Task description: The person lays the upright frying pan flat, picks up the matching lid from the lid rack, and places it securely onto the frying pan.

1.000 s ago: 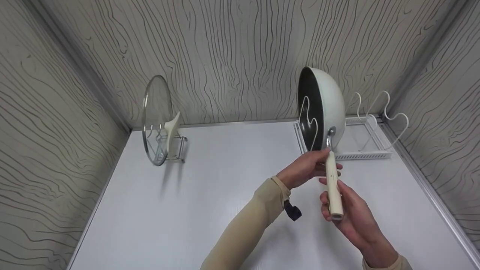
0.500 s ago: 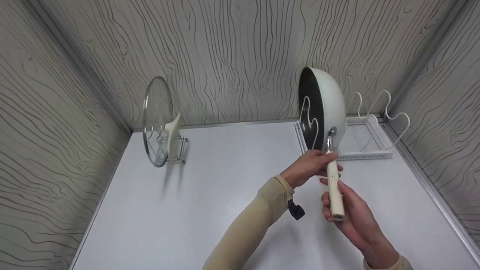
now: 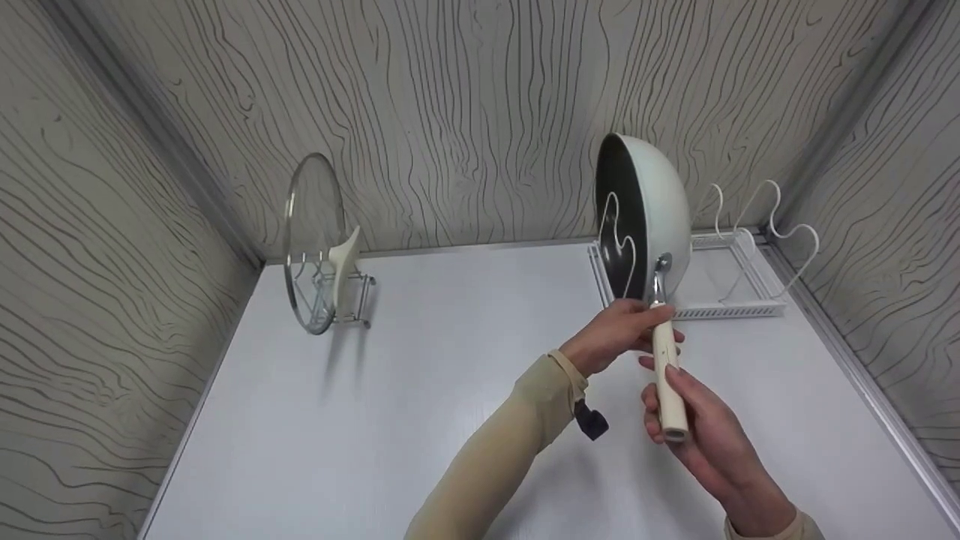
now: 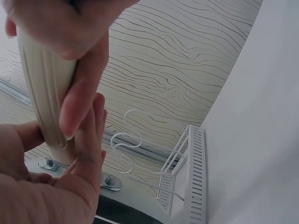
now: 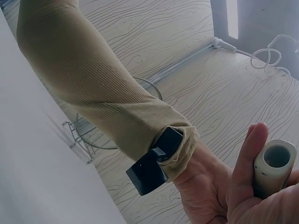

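A white pan (image 3: 667,202) with a dark inside stands on edge in a white wire rack (image 3: 727,311), its cream handle (image 3: 667,375) pointing toward me. Close to the pan, my left hand (image 3: 615,334) grips the handle's upper end, thumb across the top. Lower down, my right hand (image 3: 709,427) holds the same handle near its free end, thumb along its side. From the left wrist view, both hands wrap the handle (image 4: 42,88) beside the metal bracket (image 4: 112,182). The hollow handle end (image 5: 275,161) shows in the right wrist view.
At the left, a glass lid (image 3: 315,240) with a cream knob (image 3: 343,262) stands upright in a small metal rack (image 3: 364,300). The white wire rack continues right of the pan, with curved dividers (image 3: 795,240). Wood-patterned walls (image 3: 480,112) surround the white table (image 3: 337,450).
My left thumb has shifted onto the top of the handle, and my right thumb has moved slightly over it. The pan stays in nearly the same place.
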`<action>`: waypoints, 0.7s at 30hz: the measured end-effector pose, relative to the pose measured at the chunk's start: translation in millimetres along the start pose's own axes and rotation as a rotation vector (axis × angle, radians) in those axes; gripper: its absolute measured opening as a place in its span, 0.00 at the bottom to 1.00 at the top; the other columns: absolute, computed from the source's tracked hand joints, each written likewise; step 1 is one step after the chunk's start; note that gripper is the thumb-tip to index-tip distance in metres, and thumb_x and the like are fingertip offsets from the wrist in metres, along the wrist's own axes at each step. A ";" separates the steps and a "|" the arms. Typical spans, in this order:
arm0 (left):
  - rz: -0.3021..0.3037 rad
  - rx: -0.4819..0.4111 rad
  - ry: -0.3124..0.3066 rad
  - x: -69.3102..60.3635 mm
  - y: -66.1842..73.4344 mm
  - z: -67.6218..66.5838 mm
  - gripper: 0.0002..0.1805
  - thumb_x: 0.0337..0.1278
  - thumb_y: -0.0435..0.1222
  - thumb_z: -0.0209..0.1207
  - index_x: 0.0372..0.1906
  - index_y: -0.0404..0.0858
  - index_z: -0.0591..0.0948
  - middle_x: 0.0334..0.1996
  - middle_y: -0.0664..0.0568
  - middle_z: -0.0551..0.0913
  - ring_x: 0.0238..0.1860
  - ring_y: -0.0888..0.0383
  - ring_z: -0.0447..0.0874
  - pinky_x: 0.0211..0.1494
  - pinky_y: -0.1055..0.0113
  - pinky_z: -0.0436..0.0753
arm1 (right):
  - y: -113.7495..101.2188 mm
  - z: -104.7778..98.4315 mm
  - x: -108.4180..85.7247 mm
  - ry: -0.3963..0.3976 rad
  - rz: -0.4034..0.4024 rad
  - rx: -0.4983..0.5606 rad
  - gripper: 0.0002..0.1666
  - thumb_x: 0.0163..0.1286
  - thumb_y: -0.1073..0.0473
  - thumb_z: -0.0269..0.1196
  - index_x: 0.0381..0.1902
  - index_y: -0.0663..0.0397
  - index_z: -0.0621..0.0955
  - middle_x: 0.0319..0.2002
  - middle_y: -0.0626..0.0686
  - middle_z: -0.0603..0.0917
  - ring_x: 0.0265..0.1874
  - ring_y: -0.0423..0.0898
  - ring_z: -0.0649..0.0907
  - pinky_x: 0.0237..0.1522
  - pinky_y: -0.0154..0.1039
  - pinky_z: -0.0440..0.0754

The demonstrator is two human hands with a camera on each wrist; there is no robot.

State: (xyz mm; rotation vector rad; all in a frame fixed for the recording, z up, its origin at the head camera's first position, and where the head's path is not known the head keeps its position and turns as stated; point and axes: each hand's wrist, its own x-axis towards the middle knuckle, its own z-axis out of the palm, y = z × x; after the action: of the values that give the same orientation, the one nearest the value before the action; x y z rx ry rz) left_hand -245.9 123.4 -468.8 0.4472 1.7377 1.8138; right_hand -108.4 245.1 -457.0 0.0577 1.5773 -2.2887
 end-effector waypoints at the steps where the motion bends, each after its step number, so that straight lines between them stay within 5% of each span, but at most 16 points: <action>1: 0.000 0.000 0.000 0.0 -0.1 -0.1 0.18 0.77 0.48 0.56 0.51 0.37 0.82 0.44 0.41 0.91 0.38 0.58 0.91 0.52 0.67 0.84 | -0.1 -0.2 -0.1 -0.001 0.001 -0.002 0.41 0.86 0.38 0.41 0.78 0.59 0.43 0.34 0.44 0.78 0.27 0.39 0.80 0.31 0.31 0.80; 8: 0.001 0.000 0.011 -0.2 -0.5 0.4 0.17 0.76 0.48 0.56 0.50 0.38 0.83 0.37 0.50 0.91 0.38 0.58 0.91 0.53 0.67 0.84 | -1.0 -1.6 -0.5 -0.021 0.004 -0.017 0.41 0.86 0.39 0.42 0.78 0.59 0.43 0.36 0.43 0.78 0.28 0.38 0.80 0.32 0.31 0.81; 21: 0.012 0.011 0.012 -1.9 -0.5 0.3 0.20 0.77 0.49 0.56 0.53 0.36 0.82 0.37 0.52 0.91 0.39 0.59 0.91 0.55 0.66 0.83 | -0.2 -3.2 -1.1 -0.044 -0.008 0.001 0.38 0.86 0.41 0.43 0.77 0.58 0.45 0.36 0.43 0.77 0.28 0.38 0.81 0.33 0.30 0.82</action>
State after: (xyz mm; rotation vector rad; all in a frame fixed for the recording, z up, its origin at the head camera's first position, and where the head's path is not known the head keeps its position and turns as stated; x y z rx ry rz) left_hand -244.1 122.5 -469.0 0.4533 1.7570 1.8194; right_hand -107.9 248.4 -457.7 0.0010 1.5569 -2.2811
